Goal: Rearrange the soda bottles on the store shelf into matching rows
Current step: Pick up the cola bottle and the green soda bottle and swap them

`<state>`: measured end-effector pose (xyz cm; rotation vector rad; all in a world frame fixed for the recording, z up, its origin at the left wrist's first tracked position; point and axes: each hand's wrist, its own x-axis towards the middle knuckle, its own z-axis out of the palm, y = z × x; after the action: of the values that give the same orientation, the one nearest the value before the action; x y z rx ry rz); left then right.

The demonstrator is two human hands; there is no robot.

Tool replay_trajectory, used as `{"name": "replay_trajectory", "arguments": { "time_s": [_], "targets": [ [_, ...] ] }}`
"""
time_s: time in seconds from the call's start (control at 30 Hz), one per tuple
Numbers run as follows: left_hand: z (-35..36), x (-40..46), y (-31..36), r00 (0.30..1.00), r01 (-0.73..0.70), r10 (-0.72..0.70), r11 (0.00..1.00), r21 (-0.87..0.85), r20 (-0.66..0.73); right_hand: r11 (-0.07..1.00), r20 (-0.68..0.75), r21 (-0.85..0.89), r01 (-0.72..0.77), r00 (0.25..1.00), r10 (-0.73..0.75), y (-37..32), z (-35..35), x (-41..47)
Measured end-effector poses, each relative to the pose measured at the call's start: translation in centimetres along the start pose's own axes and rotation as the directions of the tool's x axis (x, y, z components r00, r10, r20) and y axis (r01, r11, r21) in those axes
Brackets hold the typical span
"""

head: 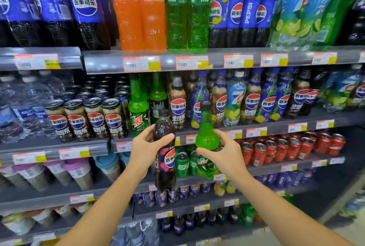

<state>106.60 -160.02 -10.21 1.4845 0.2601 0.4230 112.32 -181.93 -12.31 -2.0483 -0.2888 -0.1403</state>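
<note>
My left hand (145, 148) grips a dark cola bottle (165, 168) with a black cap and a Pepsi label, held upright in front of the shelves. Just to its right, my right hand (227, 154) holds a bright green Mountain Dew bottle (207, 137), also upright. Both bottles hang in the air before the middle shelf (256, 127). On that shelf, two green Mountain Dew bottles (139, 107) stand left of a brown Pepsi bottle (177, 105), with mixed blue bamboo-label Pepsi (269, 99) and a 7-Up bottle (235, 99) further right.
Large Pepsi, orange and green Mirinda (128, 12) and 7-Up bottles fill the top shelf. Pepsi cans (77, 121) and water bottles (21, 105) stand at the middle left. Red cans (284, 149) and green cans (182, 163) sit one shelf lower. Price tags line the shelf edges.
</note>
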Motion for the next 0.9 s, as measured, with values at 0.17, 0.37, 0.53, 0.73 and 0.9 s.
{"name": "replay_trajectory", "arguments": {
  "time_s": [0.17, 0.37, 0.53, 0.73, 0.9],
  "targets": [
    [0.0, -1.1, 0.4, 0.998, 0.046, -0.044, 0.997, -0.068, 0.034, 0.999, 0.011, 0.031, 0.008, 1.000, -0.008, -0.4, -1.1, -0.9],
    [0.4, -2.7, 1.2, 0.997, 0.058, -0.048, 0.984, -0.171, 0.065, 0.996, 0.029, 0.070, 0.056, 0.998, -0.059, -0.9, -1.8, -2.0],
    [1.6, -4.6, 2.3, 0.998, 0.030, -0.020, 0.988, -0.153, 0.064, 0.992, 0.044, 0.089, 0.092, 0.994, -0.096, -1.2, -3.5, -3.3],
    [5.0, -8.0, 3.7, 0.998, -0.017, 0.023, 0.994, -0.106, 0.050, 0.988, 0.061, 0.118, 0.097, 0.993, -0.104, -0.4, -6.8, -5.2],
    [7.9, -11.3, 3.5, 1.000, -0.025, 0.025, 0.999, -0.046, -0.016, 0.984, 0.047, 0.144, 0.108, 0.992, -0.115, 2.4, -10.2, -7.3]
  ]
}}
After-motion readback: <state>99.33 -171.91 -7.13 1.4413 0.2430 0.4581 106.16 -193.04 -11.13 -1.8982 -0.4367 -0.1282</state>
